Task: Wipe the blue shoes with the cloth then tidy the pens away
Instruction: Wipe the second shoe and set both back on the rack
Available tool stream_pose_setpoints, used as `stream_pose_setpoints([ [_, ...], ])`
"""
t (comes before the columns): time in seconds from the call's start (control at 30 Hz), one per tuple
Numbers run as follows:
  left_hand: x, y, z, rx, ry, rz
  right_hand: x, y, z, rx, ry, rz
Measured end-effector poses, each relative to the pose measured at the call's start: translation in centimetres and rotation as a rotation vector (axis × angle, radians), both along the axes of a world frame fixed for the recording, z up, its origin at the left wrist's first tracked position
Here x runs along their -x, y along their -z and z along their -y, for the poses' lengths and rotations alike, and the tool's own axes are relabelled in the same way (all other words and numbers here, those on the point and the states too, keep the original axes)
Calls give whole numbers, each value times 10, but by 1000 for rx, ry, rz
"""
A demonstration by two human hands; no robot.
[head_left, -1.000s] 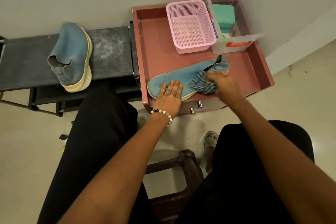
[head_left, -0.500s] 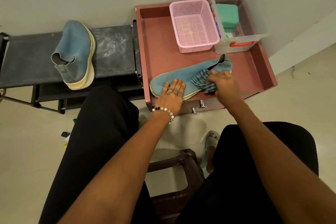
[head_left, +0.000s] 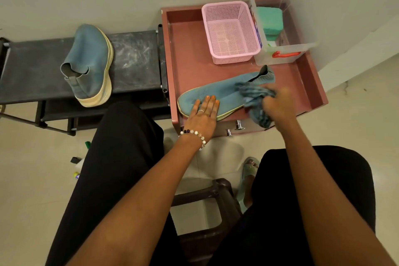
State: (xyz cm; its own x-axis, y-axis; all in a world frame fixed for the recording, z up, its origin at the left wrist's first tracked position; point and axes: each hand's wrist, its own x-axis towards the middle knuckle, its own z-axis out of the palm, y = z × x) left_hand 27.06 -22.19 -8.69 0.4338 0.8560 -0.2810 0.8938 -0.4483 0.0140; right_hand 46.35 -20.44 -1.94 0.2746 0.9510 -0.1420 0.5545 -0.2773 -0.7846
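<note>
One blue shoe (head_left: 218, 90) lies on its side on the pink-brown cabinet top (head_left: 187, 54), toe to the left. My left hand (head_left: 204, 112) presses flat on its toe part, fingers straight. My right hand (head_left: 278, 103), blurred by motion, grips a blue striped cloth (head_left: 253, 101) bunched at the shoe's heel end and hanging over the cabinet's front edge. The second blue shoe (head_left: 88, 65) stands on the black bench (head_left: 133, 58) to the left. No pens are clearly visible.
A pink mesh basket (head_left: 231, 32) and a clear plastic box (head_left: 278, 34) holding a green case stand at the back of the cabinet top. A dark stool (head_left: 207, 198) sits between my legs. Small items lie on the floor at left.
My right hand has dragged the cloth down and right, off the shoe's upper toward the cabinet's front edge. My left hand stays pressed on the toe.
</note>
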Motion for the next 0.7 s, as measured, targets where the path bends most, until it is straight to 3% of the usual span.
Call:
stream_pose_setpoints([
  [0.1,-6,1,1,33,-23,-6,-21,-13,2,-219,473,-102],
  [0.17,-14,-3,-3,51,-62,38,-23,-9,-3,-276,498,-88],
  [0.27,-27,-6,-11,61,-72,132,-3,19,-10,-213,228,178],
  [0.37,-31,2,-13,57,-60,80,20,63,-9,-88,80,470],
  [0.53,-35,2,-12,102,-5,-73,47,65,-3,-93,-346,522],
  [0.63,-33,4,-13,82,-5,-42,-8,48,-11,-173,-683,550],
  [0.7,-31,8,-13,51,-30,-19,-46,40,-25,-285,-783,665],
])
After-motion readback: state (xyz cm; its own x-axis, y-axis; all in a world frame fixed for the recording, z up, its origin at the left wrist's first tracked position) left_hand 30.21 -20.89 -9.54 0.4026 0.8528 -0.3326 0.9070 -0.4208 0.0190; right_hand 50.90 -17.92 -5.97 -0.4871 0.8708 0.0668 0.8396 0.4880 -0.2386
